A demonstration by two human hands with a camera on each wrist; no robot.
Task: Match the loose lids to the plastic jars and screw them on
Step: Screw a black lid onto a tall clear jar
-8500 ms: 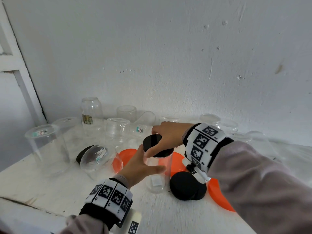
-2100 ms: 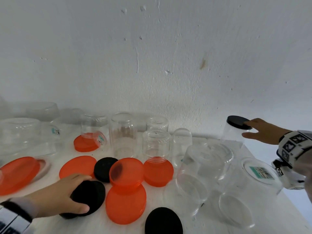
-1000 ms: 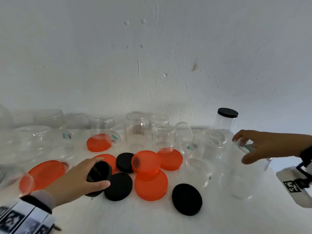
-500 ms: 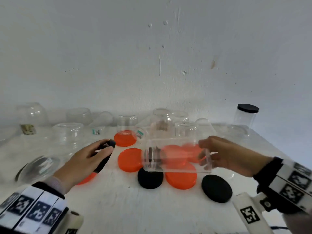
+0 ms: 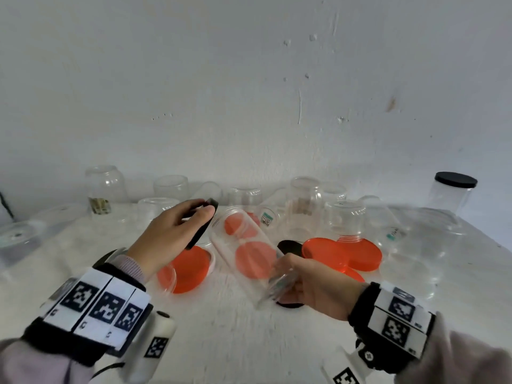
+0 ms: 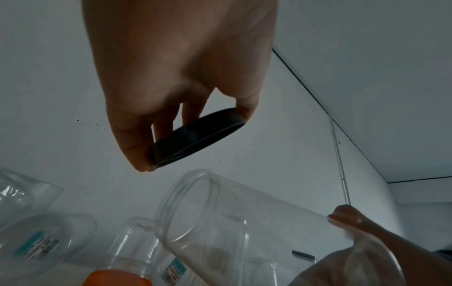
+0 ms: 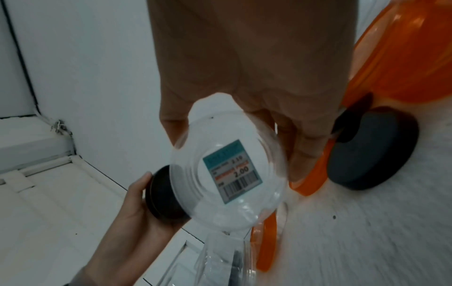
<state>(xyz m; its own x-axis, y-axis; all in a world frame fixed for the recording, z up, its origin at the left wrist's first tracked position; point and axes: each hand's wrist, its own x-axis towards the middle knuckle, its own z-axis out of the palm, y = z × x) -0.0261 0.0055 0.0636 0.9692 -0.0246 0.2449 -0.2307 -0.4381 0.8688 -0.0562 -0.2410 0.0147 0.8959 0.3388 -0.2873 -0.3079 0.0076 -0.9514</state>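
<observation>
Sideways, the clear jar (image 5: 247, 255) sits gripped at its labelled base by right-hand fingers (image 5: 282, 266); left-hand fingers (image 5: 198, 217) pinch a black lid (image 5: 203, 227).

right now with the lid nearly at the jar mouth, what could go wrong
The black lid sits tilted in the left hand, so it may cross-thread on the clear jar. The right hand grips only the jar's base, so twisting could slip it. It might not fit.

- Left hand (image 5: 171, 231): raised, fingers and thumb curled, edge grip on black lid (image 6: 195, 135).
- Right hand (image 5: 313, 286): at 3 o'clock, fingers wrapped round base of clear jar (image 5: 246, 253), held tilted.
</observation>
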